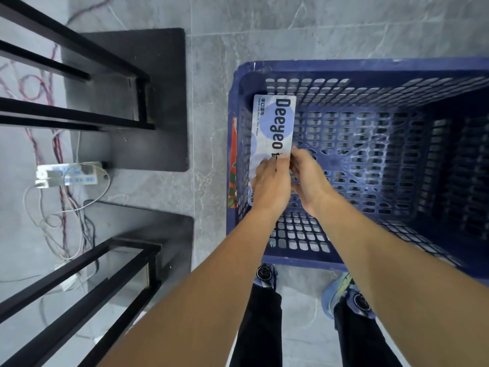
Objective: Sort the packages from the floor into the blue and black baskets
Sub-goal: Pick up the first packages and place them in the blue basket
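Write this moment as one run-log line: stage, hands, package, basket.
stage: placing | left hand: holds wipes pack | right hand: holds wipes pack | pack: inside blue basket, along left wall | release: not yet

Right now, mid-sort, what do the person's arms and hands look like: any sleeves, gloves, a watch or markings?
Nothing is worn on either one. The left hand and right hand have no gloves, and no ring, watch or wristband shows. The left forearm and right forearm are sleeveless down to the frame's lower edge, with no straps, cables or markings on them.
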Demonstrator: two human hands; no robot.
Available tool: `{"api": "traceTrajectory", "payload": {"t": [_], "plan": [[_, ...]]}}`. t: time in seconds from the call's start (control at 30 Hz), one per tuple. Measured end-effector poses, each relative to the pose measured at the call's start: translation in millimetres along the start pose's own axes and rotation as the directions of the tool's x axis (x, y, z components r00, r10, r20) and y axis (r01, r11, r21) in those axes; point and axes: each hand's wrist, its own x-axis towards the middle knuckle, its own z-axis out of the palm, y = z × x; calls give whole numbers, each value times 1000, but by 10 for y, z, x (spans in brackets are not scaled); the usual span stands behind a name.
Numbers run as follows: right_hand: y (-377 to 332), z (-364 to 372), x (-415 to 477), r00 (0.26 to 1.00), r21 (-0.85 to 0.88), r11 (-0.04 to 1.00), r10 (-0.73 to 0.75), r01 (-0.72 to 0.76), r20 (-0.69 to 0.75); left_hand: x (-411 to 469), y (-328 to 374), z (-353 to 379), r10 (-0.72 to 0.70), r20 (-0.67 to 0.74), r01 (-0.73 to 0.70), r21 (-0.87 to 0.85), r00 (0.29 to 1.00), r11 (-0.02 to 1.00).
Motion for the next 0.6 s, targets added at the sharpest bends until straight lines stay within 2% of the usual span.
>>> {"api": "traceTrajectory", "payload": {"t": [0.33, 0.5, 0.6], "plan": [[-41, -148, -169, 998, 12, 999, -36, 36, 44, -89, 56, -22, -21, 49, 21, -13, 999, 1000], [-330, -258, -713, 995, -12, 997, -81, 82, 49, -468, 430, -48, -27, 74, 33, -76, 997, 997], [-633, -380, -1187, 985, 7, 985, -171, 171, 34, -884, 793, -67, 31, 92, -18, -134, 995, 991]]}}
